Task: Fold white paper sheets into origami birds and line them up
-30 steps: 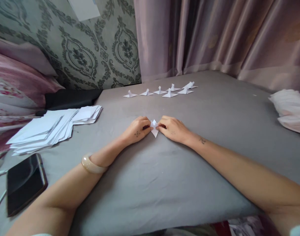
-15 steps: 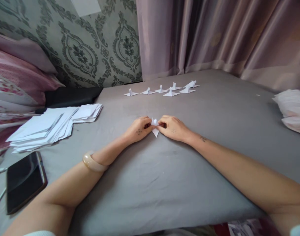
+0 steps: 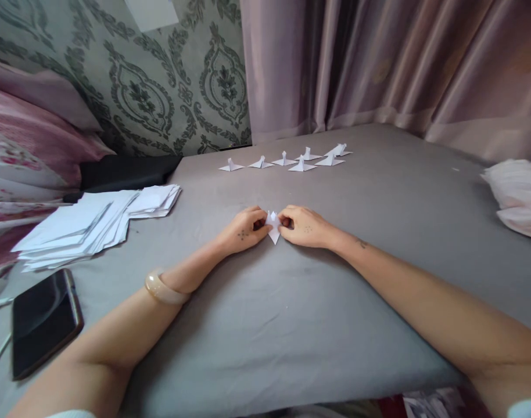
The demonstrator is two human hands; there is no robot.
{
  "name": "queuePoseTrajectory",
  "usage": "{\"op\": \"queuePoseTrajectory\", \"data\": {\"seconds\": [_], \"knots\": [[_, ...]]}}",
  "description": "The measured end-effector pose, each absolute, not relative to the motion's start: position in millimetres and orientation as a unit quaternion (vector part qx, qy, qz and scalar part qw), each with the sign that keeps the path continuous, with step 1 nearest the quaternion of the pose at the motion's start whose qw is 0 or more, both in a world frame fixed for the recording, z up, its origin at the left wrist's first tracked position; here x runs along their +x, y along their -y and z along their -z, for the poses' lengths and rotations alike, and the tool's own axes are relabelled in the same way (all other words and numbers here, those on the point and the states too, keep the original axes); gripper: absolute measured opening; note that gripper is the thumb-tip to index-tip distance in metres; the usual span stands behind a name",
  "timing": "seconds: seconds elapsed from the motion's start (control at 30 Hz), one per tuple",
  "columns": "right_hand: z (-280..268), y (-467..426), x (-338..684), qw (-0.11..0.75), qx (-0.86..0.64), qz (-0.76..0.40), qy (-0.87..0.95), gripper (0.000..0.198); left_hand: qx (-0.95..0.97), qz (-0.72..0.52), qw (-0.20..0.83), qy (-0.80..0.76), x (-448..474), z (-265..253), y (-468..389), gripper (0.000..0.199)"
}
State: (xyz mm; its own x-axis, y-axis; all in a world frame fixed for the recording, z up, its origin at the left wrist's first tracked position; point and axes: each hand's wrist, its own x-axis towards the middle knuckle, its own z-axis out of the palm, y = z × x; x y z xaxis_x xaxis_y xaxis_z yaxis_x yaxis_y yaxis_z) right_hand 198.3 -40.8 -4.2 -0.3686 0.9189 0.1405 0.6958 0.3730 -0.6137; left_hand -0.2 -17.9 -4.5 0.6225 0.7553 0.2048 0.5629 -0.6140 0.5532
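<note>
A small piece of folded white paper [image 3: 273, 230] lies between my hands, with one point towards me and short peaks at its far end. My left hand [image 3: 247, 228] pinches its left edge between thumb and fingers. On the opposite edge, my right hand [image 3: 307, 226] is closed in a similar pinch. Both hands rest low over the grey cloth [image 3: 230, 337]. Farther back stand several finished-looking folded paper cranes [image 3: 302, 165] with flat, spread wings.
At the left lie stacks of white paper sheets [image 3: 78, 229] and a dark phone [image 3: 46, 322] beside a white cable. Behind the paper is a black flat item [image 3: 130, 170]. A whitish bundle [image 3: 518, 194] sits at the right edge. Curtains [image 3: 357, 64] hang at the back.
My thumbs have slid apart towards the paper's outer edges, so more of its middle shows. The paper and hands otherwise stay in nearly the same place.
</note>
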Motion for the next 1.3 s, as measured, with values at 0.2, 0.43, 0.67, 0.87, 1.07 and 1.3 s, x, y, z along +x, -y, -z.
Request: {"op": "queuePoseTrajectory", "data": {"seconds": [0.2, 0.43, 0.67, 0.87, 1.07, 1.3], "knots": [[-4, 41, 212, 0.358, -0.531, -0.453, 0.62, 0.033, 0.827, -0.249, 0.305, -0.402, -4, -1, 20, 0.019], [-8, 43, 213, 0.39, -0.529, -0.498, 0.566, 0.029, 0.739, -0.313, 0.361, -0.475, -7, -7, 17, 0.033], [-3, 43, 214, 0.373, -0.528, -0.476, 0.597, 0.029, 0.66, -0.377, 0.388, -0.522, -6, -5, 14, 0.027], [-4, 45, 213, 0.342, -0.541, -0.439, 0.631, 0.028, 0.612, -0.4, 0.395, -0.556, -3, -6, 15, 0.026], [-4, 46, 211, 0.309, -0.569, -0.394, 0.653, 0.027, 0.549, -0.428, 0.428, -0.576, -7, 2, 6, 0.026], [1, 47, 202, 0.289, -0.548, -0.307, 0.723, 0.022, 0.618, -0.418, 0.445, -0.495, -2, -5, 12, 0.026]]}}
